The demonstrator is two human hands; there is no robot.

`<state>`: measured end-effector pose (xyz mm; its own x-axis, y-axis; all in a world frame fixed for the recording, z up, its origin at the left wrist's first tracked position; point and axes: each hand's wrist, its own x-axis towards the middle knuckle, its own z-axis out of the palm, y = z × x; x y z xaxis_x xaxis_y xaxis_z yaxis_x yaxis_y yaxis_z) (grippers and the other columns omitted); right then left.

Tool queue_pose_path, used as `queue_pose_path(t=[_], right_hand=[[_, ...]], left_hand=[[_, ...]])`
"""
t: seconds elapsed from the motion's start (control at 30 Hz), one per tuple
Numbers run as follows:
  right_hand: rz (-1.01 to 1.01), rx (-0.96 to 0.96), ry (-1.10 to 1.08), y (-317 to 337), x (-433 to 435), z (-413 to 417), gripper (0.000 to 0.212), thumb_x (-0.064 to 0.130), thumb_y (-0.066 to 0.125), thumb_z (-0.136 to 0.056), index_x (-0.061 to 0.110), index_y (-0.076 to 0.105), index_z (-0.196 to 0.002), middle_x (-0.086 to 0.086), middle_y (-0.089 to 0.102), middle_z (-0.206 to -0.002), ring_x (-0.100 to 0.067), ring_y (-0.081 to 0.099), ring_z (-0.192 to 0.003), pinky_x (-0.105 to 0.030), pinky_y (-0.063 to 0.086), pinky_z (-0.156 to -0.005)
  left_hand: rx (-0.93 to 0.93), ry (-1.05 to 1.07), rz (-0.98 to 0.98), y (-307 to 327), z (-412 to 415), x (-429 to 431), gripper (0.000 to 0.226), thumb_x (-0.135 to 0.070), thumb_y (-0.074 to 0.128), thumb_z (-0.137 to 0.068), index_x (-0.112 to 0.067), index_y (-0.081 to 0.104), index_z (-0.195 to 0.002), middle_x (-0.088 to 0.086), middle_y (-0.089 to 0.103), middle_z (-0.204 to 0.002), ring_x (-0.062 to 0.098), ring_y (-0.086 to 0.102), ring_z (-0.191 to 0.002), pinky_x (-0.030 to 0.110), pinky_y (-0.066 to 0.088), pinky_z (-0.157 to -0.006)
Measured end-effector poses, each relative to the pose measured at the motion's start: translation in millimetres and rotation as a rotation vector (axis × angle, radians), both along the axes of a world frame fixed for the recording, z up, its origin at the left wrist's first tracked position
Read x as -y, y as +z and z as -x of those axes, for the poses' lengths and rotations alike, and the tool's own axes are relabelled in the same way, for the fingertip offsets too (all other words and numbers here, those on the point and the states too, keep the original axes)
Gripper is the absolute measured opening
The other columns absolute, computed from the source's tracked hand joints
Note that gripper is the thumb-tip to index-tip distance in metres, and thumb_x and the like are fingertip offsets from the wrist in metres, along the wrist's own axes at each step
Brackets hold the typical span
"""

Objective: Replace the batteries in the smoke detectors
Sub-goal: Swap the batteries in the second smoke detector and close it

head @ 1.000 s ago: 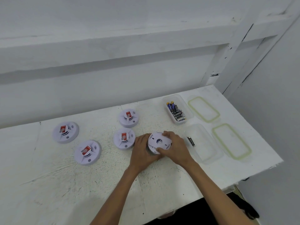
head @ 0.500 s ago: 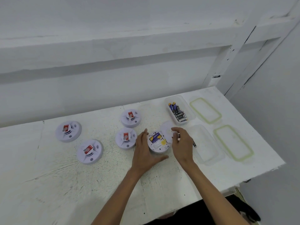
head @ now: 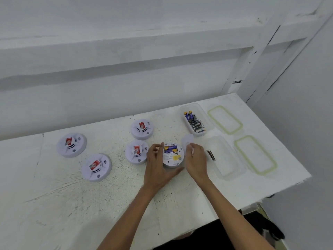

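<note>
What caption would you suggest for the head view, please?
Left hand grips an opened smoke detector, batteries exposed; right hand at its removed cover.

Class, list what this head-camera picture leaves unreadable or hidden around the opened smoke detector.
- Head view: label print on the open white round smoke detector, too small and blurred.
- Head view: whether the right hand pinches the round white cover; its own knuckles hide the fingertips.
- Head view: battery count in the clear plastic tub, heaped and small.
</note>
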<state>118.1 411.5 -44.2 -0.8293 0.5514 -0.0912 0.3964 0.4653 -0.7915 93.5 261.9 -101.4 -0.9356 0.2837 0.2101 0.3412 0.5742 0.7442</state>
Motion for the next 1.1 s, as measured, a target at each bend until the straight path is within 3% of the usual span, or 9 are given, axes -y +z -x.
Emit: queue_pose_path(t=[0.2,0.3,0.4,0.5,0.6,0.7,0.83,0.93,1.1], right_hand=[[-0.129,0.041,0.001,-13,-1,-9,0.043,0.039,0.037,-0.105,0.012,0.057,-0.131,-0.008,0.059,-0.131,-0.025,0.049,-0.125,-0.037,0.042,-0.103],[-0.177,0.134,0.065,-10,-1,-12,0.047,0.04,0.034,-0.106,0.012,0.051,-0.14,-0.015,0.039,-0.153,-0.032,0.03,-0.144,-0.041,0.033,-0.112],[-0.189,0.106,0.106,-7,1,-16,0.047,0.04,0.036,-0.106,0.016,0.044,-0.145,-0.008,0.022,-0.163,-0.026,0.02,-0.15,-0.039,0.031,-0.115],[-0.202,-0.069,0.275,-9,0,-12,0.041,0.033,0.046,-0.104,0.017,0.047,-0.142,-0.003,0.045,-0.151,-0.02,0.043,-0.136,-0.032,0.045,-0.107],[-0.186,-0.087,0.362,-9,0,-6,0.039,0.025,0.051,-0.102,0.017,0.049,-0.14,-0.003,0.055,-0.139,-0.018,0.056,-0.122,-0.03,0.053,-0.098],[-0.239,-0.109,0.415,-9,0,2,0.04,0.018,0.055,-0.099,0.014,0.049,-0.138,-0.005,0.048,-0.144,-0.019,0.053,-0.125,-0.022,0.05,-0.096],[-0.324,-0.044,0.539,-4,-4,20,0.038,0.017,0.051,-0.098,0.017,0.051,-0.136,-0.006,0.04,-0.151,-0.022,0.049,-0.126,-0.033,0.05,-0.099],[-0.389,-0.036,0.603,0,-7,30,0.031,0.013,0.049,-0.097,0.014,0.059,-0.126,-0.006,0.057,-0.132,-0.023,0.056,-0.112,-0.03,0.048,-0.089],[-0.436,0.052,0.623,4,-10,36,0.025,0.015,0.051,-0.093,0.016,0.057,-0.117,-0.008,0.059,-0.104,-0.026,0.056,-0.083,-0.031,0.04,-0.066]], left_hand=[[0.067,0.022,-0.033,-5,-1,1,0.105,-0.068,0.07,-0.078,-0.019,0.024,-0.16,0.002,0.035,-0.158,0.01,0.028,-0.146,0.034,0.039,-0.113],[0.068,-0.035,-0.032,-8,0,2,0.105,-0.058,0.066,-0.078,-0.017,0.016,-0.162,-0.006,0.022,-0.167,0.005,0.015,-0.153,0.044,0.029,-0.124],[0.098,0.006,-0.039,-3,-3,-2,0.12,-0.076,0.068,-0.072,-0.016,0.014,-0.161,-0.002,0.019,-0.166,0.01,0.015,-0.154,0.031,0.025,-0.12],[0.103,0.039,-0.077,-1,-4,-3,0.118,-0.089,0.057,-0.072,-0.014,0.024,-0.157,0.005,0.032,-0.158,0.016,0.029,-0.147,0.028,0.031,-0.114],[0.077,0.008,-0.13,-7,-1,0,0.097,-0.072,0.062,-0.085,-0.016,0.025,-0.156,0.002,0.033,-0.161,0.015,0.032,-0.149,0.036,0.036,-0.119],[0.077,-0.1,-0.137,-6,0,3,0.094,-0.047,0.064,-0.092,-0.009,0.013,-0.162,0.0,0.015,-0.17,0.01,0.014,-0.156,0.037,0.025,-0.125],[0.061,-0.067,-0.059,-7,-1,2,0.107,-0.067,0.061,-0.087,-0.011,0.01,-0.162,-0.003,0.01,-0.17,0.011,0.009,-0.157,0.029,0.02,-0.124],[0.128,-0.013,-0.113,-10,2,2,0.102,-0.061,0.072,-0.084,-0.02,0.017,-0.159,-0.003,0.025,-0.164,0.012,0.026,-0.151,0.037,0.036,-0.12],[0.151,-0.05,-0.173,-9,1,3,0.095,-0.047,0.075,-0.089,-0.018,0.019,-0.16,-0.004,0.029,-0.165,0.007,0.028,-0.151,0.03,0.036,-0.118]])
